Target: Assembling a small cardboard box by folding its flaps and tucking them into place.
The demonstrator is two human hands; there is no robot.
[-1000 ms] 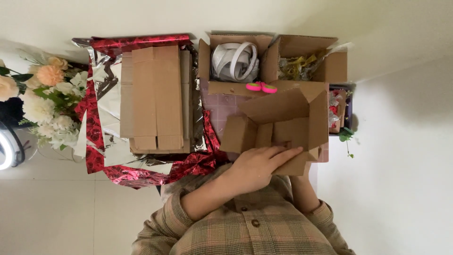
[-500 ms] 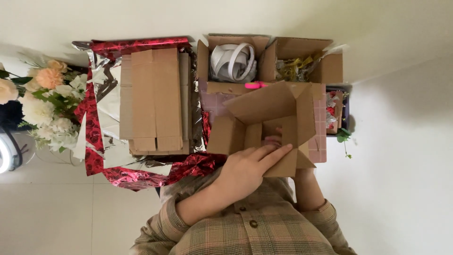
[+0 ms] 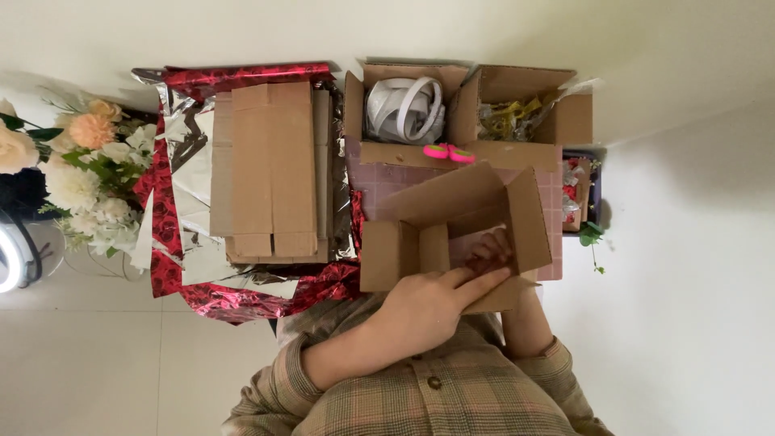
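Flowers in cream and peach stand at the far left edge, beside crumpled red and silver wrapping foil spread over the tabletop. Flattened cardboard sheets lie stacked on the foil. Further right, the half-folded cardboard box sits near the person's chest, flaps raised. Left hand lies flat and open against the box's near flap, fingers stretched rightward. Right hand reaches inside the box, fingers curled against an inner wall; whether it grips anything cannot be told. Behind the box, one open carton holds white ribbon rolls, its neighbour yellowish trimmings, with pink scissors just before them.
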